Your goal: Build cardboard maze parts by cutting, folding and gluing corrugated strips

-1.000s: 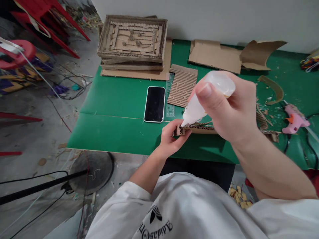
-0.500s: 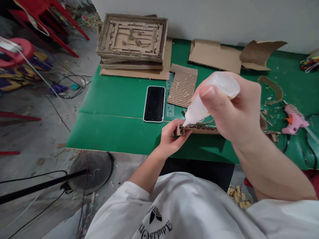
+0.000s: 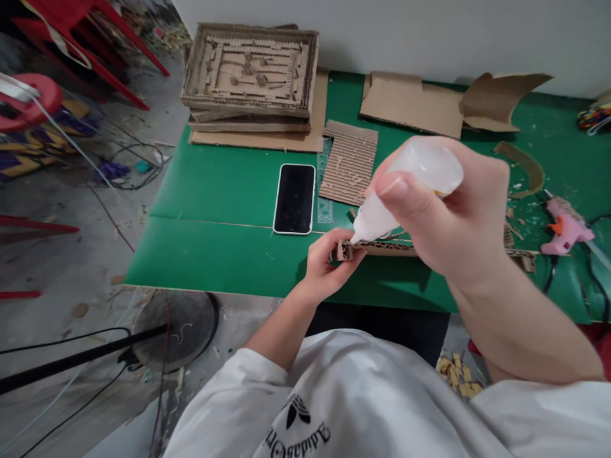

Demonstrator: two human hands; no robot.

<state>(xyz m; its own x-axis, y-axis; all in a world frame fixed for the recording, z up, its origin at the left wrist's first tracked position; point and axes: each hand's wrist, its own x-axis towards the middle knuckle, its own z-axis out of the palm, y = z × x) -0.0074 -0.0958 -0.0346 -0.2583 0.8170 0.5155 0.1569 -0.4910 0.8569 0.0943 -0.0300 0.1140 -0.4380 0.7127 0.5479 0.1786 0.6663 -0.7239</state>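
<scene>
White and translucent, the bottle (image 3: 422, 159) is tilted in the right hand (image 3: 453, 219), which is clamped around it, the thumb on the side facing the camera. Its nozzle points down and to the left, at the upper edge of a cardboard frame (image 3: 391, 250), close to the frame's left end; whether the tip touches cannot be told. The left hand (image 3: 327, 266) pinches that left end between thumb and fingers. The frame is at the near side of the green desk (image 3: 210, 251), its right part partly hidden behind the right hand.

Left of the bottle lies a phone (image 3: 294, 198), dark screen up, with a clear ruler (image 3: 326, 207) just right of it. A ridged sheet (image 3: 351, 159) is beside the ruler. At the far left, stacked trays (image 3: 248, 70) stand on a flat board (image 3: 248, 140). Folded cardboard (image 3: 410, 105) lies at the far side, and a pink glue gun (image 3: 563, 229) at the right.
</scene>
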